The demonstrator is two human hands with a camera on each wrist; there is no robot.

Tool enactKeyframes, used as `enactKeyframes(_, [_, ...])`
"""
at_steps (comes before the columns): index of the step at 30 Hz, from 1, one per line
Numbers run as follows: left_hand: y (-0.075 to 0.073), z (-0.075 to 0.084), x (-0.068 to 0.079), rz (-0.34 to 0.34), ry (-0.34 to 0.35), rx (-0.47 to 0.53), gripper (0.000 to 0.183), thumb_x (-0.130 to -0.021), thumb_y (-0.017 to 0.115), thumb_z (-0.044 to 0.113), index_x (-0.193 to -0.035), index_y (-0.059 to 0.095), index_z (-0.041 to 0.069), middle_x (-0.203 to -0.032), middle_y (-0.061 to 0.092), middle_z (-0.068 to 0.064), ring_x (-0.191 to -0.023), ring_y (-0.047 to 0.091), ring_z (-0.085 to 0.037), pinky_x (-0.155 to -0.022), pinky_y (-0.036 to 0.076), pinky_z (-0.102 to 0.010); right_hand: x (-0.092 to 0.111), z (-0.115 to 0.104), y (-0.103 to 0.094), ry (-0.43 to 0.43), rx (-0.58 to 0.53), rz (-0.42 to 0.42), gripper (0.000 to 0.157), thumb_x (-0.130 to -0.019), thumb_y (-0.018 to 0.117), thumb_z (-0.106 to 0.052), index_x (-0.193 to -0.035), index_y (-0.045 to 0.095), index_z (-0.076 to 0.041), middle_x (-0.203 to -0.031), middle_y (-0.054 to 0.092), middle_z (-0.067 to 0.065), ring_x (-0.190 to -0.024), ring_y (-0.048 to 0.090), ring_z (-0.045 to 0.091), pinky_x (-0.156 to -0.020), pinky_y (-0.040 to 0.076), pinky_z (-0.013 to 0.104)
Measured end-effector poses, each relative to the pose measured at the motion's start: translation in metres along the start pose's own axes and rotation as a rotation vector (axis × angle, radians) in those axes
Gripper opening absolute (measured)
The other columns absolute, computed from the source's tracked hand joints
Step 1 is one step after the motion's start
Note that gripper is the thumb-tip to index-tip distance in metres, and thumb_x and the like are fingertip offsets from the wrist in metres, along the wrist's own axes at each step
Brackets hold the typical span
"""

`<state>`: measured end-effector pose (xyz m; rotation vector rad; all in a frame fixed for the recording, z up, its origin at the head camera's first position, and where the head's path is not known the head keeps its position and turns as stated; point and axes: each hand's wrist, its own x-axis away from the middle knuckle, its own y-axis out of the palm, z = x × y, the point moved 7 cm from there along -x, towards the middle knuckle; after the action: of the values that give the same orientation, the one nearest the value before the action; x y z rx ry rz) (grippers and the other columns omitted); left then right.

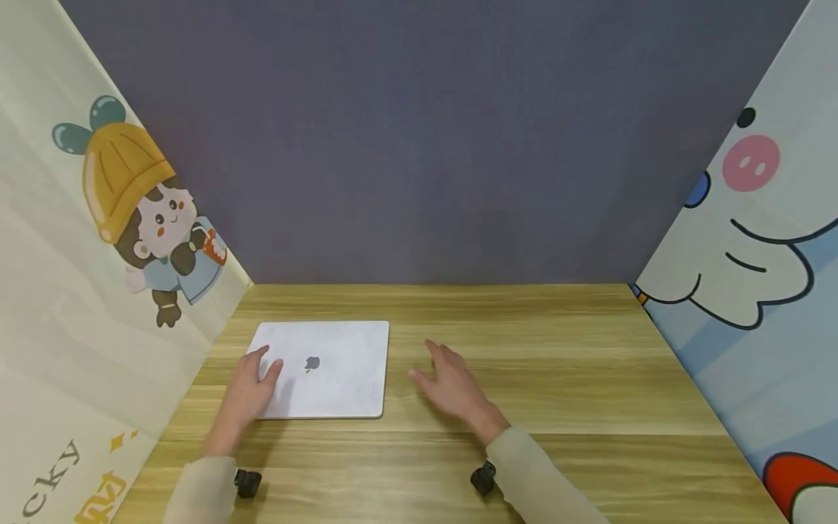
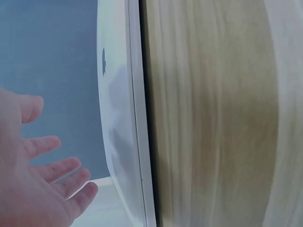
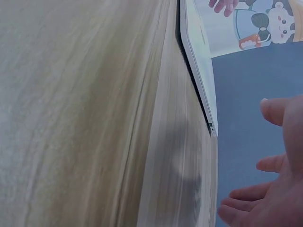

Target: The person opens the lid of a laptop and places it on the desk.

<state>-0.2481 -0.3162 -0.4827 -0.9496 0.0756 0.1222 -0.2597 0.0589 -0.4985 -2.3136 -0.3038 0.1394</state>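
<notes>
A closed silver laptop (image 1: 340, 371) with a dark apple logo lies flat on the wooden table, left of the middle. Over its left side is my left hand (image 1: 247, 389), fingers spread and holding nothing. In the left wrist view that hand (image 2: 42, 175) shows its palm and relaxed fingers, with a gap to the laptop lid (image 2: 118, 113). My right hand (image 1: 455, 386) hovers above the table to the right of the laptop, thumb apart from the fingers. The right wrist view shows the right hand (image 3: 270, 184) with nothing in it, beyond the laptop's near corner.
The wooden table (image 1: 556, 364) meets a dark grey panel (image 1: 432, 145) at the back. A cream curtain (image 1: 65, 306) with a cartoon child hangs on the left, and a cartoon-printed curtain (image 1: 740, 262) on the right. Each wrist carries a small black camera (image 1: 483, 478).
</notes>
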Motion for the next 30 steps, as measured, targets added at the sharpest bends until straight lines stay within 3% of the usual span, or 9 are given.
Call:
enactKeyframes(6, [-0.004,-0.005,-0.003,-0.034,-0.052,-0.011,0.067,-0.109,0.04,0.039,-0.15,0.032,-0.013,-0.15,0.03,-0.041,-0.139,0.027,-0.058,-0.115,0.022,-0.068,-0.004,-0.003,0.003,0.007,0.003,-0.018,0.078,-0.1,0.057,-0.053,-0.16,0.031,-0.011,-0.16,0.035,0.021,-0.148,0.03,0.04,-0.118,0.028,0.058])
enactKeyframes(21, [-0.012,-0.027,-0.01,-0.104,-0.085,-0.046,0.068,-0.109,0.039,0.04,-0.147,0.034,-0.016,-0.148,0.03,-0.043,-0.138,0.028,-0.059,-0.114,0.024,-0.068,-0.012,-0.013,0.014,-0.016,-0.04,-0.063,0.075,-0.101,0.057,-0.049,-0.16,0.03,-0.01,-0.16,0.035,0.019,-0.148,0.03,0.041,-0.119,0.027,0.057])
enactKeyframes(30, [-0.016,-0.043,-0.011,-0.12,-0.094,-0.002,0.067,-0.108,0.045,0.037,-0.148,0.033,-0.015,-0.148,0.031,-0.042,-0.138,0.029,-0.057,-0.114,0.025,-0.067,-0.017,-0.016,0.022,-0.045,-0.049,-0.09,0.075,-0.102,0.056,-0.049,-0.16,0.03,-0.009,-0.161,0.036,0.015,-0.147,0.033,0.038,-0.12,0.027,0.053])
